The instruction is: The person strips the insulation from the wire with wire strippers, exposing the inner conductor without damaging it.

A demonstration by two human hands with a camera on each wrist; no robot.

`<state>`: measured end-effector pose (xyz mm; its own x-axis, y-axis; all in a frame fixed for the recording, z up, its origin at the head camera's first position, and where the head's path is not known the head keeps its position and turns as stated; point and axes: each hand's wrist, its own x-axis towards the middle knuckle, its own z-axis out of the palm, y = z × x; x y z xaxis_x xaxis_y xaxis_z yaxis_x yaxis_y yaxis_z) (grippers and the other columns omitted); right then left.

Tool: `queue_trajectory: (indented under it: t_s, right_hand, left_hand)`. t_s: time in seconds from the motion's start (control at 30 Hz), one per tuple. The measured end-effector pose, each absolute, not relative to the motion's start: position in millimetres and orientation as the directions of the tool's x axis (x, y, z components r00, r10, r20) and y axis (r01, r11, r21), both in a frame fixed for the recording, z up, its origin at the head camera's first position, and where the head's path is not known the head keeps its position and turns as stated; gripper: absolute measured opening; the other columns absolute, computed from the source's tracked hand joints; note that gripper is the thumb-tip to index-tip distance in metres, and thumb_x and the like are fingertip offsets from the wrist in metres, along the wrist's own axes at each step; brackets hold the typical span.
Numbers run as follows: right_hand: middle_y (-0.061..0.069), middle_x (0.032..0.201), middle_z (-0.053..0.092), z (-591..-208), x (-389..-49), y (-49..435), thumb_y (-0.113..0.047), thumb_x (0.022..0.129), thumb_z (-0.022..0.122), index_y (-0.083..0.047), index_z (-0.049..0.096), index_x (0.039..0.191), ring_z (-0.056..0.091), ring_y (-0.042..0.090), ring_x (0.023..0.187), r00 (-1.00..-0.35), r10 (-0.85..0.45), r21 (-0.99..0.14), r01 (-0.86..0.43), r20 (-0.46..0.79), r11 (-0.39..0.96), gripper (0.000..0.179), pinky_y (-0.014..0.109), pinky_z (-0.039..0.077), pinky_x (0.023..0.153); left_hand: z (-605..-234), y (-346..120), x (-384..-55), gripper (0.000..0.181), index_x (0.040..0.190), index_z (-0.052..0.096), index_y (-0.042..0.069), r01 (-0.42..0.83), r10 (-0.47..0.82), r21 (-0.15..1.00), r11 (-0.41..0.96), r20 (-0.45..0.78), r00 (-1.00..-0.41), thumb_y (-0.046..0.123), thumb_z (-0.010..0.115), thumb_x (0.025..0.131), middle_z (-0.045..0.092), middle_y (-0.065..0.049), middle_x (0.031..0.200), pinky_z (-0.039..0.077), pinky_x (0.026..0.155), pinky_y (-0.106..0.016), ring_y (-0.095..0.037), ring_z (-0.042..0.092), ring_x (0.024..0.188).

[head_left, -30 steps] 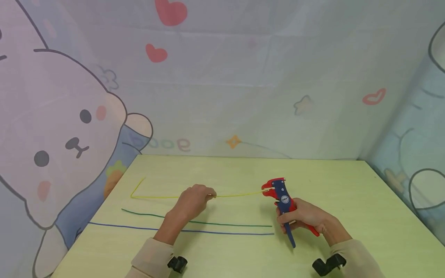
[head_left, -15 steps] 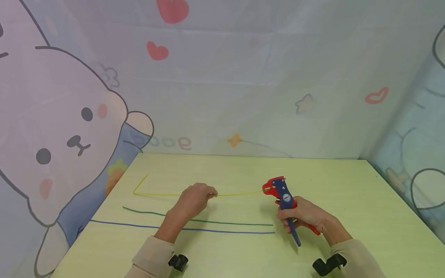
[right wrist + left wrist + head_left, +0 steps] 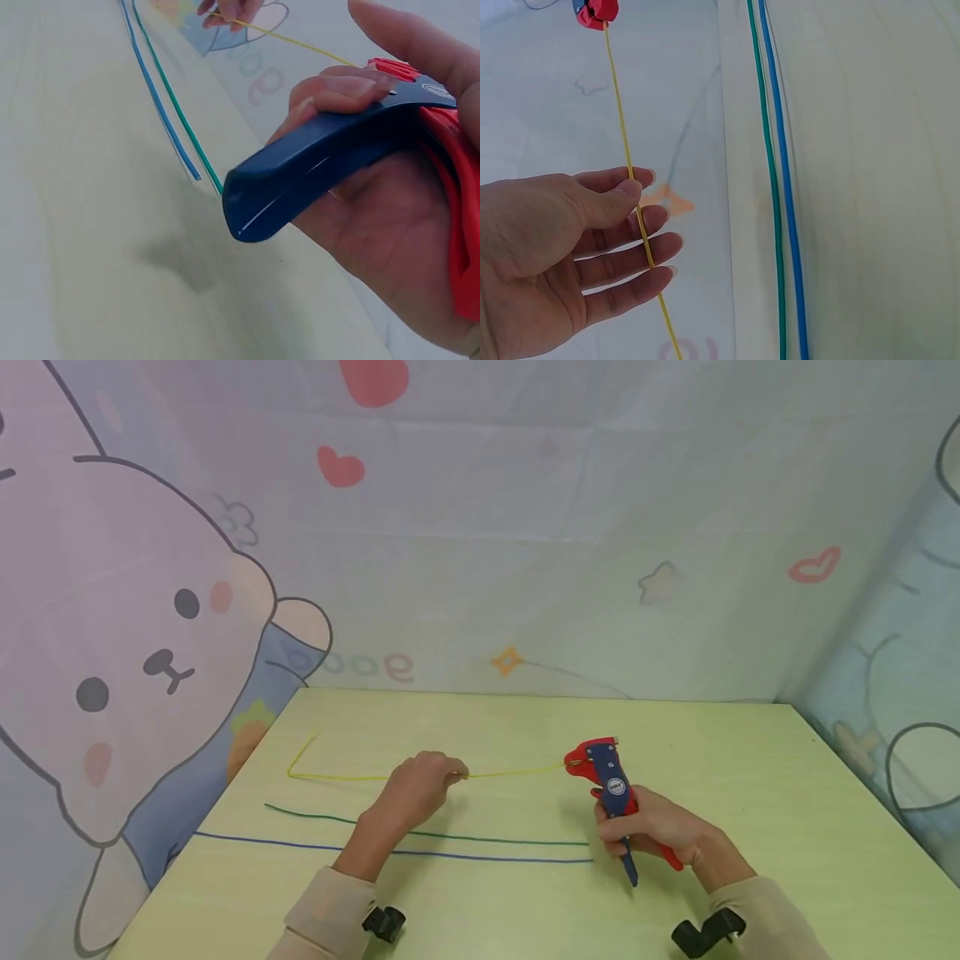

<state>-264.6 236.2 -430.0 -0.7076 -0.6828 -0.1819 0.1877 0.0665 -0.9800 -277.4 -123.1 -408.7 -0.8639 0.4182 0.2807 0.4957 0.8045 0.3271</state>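
A yellow wire (image 3: 517, 772) runs above the table from my left hand (image 3: 416, 789) to a red and blue wire stripper (image 3: 612, 774). My left thumb and forefinger pinch it in the left wrist view, the other fingers lying behind the wire (image 3: 618, 97). Its far left part bends back sharply. My right hand (image 3: 663, 828) grips the stripper by its handles, the blue handle (image 3: 300, 165) showing large in the right wrist view. The tool's red nose is closed around the wire's right end; the very tip is hidden inside.
Nearer to me, a green wire (image 3: 510, 841) and a blue wire (image 3: 510, 860) lie side by side on the pale yellow table (image 3: 787, 810). A printed cloth backdrop (image 3: 525, 527) stands along the table's back edge. Both wrists wear black mounts.
The stripper's red nose, apart a second ago, has closed on the yellow wire's end. Its handles have shifted slightly. My left hand keeps its pinch, barely moving.
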Motion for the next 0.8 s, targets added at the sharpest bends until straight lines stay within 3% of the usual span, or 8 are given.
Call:
queue_trajectory:
  t_s: [0.5, 0.8]
  right_hand:
    - [0.003, 0.066, 0.054, -434.7, -265.4, 231.2, -0.008, 0.092, 0.069, -0.007, 0.054, 0.078, 0.055, 0.017, 0.059, -0.737, -0.654, -0.985, 0.119, -0.171, 0.123, 0.021, 0.032, 0.05, 0.062]
    - [0.003, 0.063, 0.053, -433.4, -263.1, 226.9, -0.006, 0.091, 0.069, -0.006, 0.053, 0.076, 0.053, 0.016, 0.055, -0.765, -0.627, -0.989, 0.113, -0.149, 0.097, 0.022, 0.031, 0.051, 0.057]
  left_hand:
    - [-409.2, -122.3, -277.5, 0.014, 0.103, 0.077, 0.011, 0.499, 0.417, 0.308, 0.81, 0.296, -0.859, 0.005, 0.069, 0.093, 0.072, -0.004, 0.096, 0.055, 0.07, -0.04, -0.026, 0.068, 0.089]
    - [-409.9, -122.0, -276.5, 0.014, 0.103, 0.077, 0.009, 0.528, 0.437, 0.303, 0.793, 0.322, -0.84, 0.003, 0.068, 0.093, 0.074, -0.006, 0.1, 0.056, 0.07, -0.04, -0.026, 0.07, 0.091]
